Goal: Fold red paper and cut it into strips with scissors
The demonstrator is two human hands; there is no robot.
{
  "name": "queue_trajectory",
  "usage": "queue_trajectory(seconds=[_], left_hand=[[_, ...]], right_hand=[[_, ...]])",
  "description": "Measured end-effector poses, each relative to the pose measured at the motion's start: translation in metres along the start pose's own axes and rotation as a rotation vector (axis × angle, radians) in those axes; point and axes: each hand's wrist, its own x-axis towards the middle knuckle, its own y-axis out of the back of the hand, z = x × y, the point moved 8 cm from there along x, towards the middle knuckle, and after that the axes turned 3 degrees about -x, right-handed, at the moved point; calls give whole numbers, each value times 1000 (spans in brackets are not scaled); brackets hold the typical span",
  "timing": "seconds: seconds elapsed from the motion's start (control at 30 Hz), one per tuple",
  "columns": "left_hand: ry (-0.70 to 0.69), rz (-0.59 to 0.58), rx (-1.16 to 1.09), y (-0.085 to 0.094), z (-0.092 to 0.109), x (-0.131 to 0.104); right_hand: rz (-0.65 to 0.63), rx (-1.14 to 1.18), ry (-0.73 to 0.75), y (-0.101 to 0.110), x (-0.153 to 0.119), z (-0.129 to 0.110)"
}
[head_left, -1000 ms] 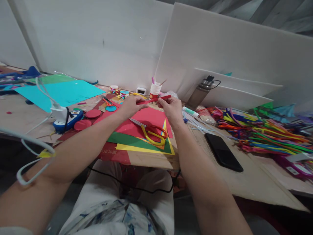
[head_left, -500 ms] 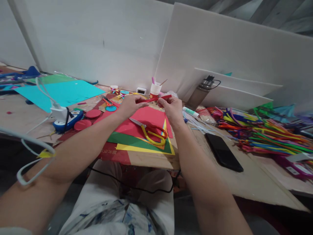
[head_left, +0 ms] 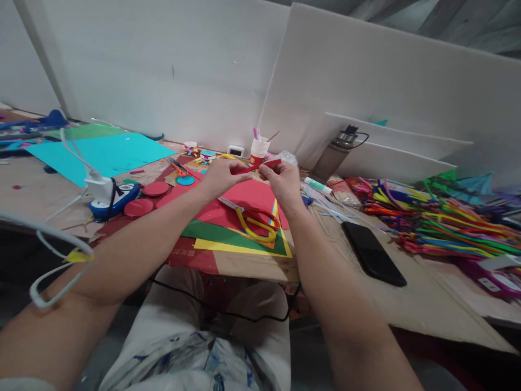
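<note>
A narrow red strip (head_left: 272,163) is stretched between my two hands above the coloured sheets. My left hand (head_left: 223,176) pinches its left end, and my right hand (head_left: 283,179) pinches it near the other end. Below them lies a red sheet (head_left: 254,191) on top of a green sheet (head_left: 215,235) and a yellow one (head_left: 222,248). Scissors with yellow and red handles (head_left: 256,221) rest on the red sheet, blades pointing left. Red discs (head_left: 156,188) are left of the sheets, near a small blue disc (head_left: 185,180).
A paper cup stack (head_left: 259,147) stands behind my hands. To the right are a bottle (head_left: 336,155), a glue stick (head_left: 318,186), a black phone (head_left: 373,253) and bundled pipe cleaners (head_left: 456,222). A blue power strip (head_left: 114,201) and cyan sheet (head_left: 101,155) are at left.
My hands have come slightly closer together. The red strip has shifted a little left at its right end, and both hands still pinch it.
</note>
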Motion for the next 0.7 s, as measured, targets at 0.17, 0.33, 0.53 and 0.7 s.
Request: queue_trajectory(seconds=[0.17,0.33,0.53,0.7], left_hand=[[23,0,-21,0,-8,0],[-26,4,54,2,-5,1],[-9,-11,32,1,-3,-1],[11,-23,-9,0,-4,-1]], right_hand=[[-11,-20,-1,-3,-3,-2],[3,-2,-15,-1,-2,-2],[9,-18,-17,-1,-3,-2],[3,-36,-2,-1,-3,-3]])
